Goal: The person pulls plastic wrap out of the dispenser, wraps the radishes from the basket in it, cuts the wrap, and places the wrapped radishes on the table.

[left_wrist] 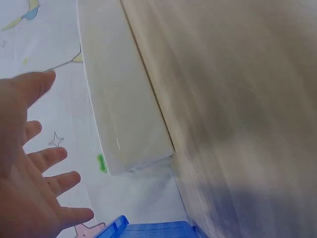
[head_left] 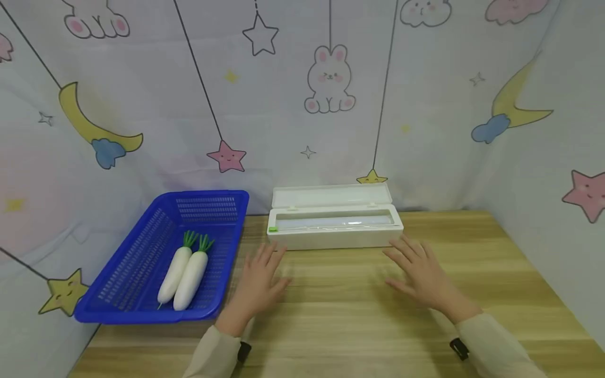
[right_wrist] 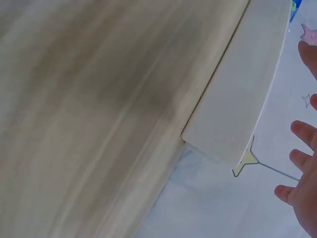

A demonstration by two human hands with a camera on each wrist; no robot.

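Both hands hover over the table, fingers spread and holding nothing. My left hand (head_left: 259, 283) is just in front of the left end of a white cling film box (head_left: 335, 241), whose lid stands raised at the back. Inside it lies a roll of clear film (head_left: 331, 221), and a small green slider (head_left: 273, 229) sits at its front left corner. My right hand (head_left: 423, 273) is in front of the box's right end. In the left wrist view the left fingers (left_wrist: 62, 183) are apart from the box. The right fingers (right_wrist: 302, 131) are likewise apart from it in the right wrist view.
A blue plastic basket (head_left: 228, 278) stands on the left with two white radishes (head_left: 191, 278) with green tops lying in it. The wood-grain table (head_left: 340, 310) meets a patterned cloth (head_left: 293, 105) behind and at both sides.
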